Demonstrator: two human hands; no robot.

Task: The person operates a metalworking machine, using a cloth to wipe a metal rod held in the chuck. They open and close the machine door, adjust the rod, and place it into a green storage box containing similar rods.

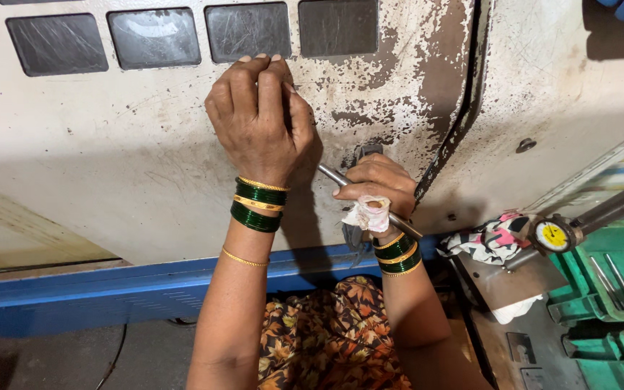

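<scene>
My left hand (260, 115) is closed into a fist against the worn white machine panel (124, 159), its fingers curled up near a row of dark square windows (154, 36). Whether it grips something small I cannot make out. My right hand (377, 189) is closed around a thin metal rod (330, 174) that slants from upper left to lower right, with a white cloth scrap (367, 214) wrapped at the thumb. Both wrists wear green and gold bangles.
A dial gauge with a yellow face (552, 235) sits on a bar at the right. Beside it lies a patterned rag (489, 242). Green trays (612, 278) hold metal rods. A blue ledge (74, 292) runs under the panel.
</scene>
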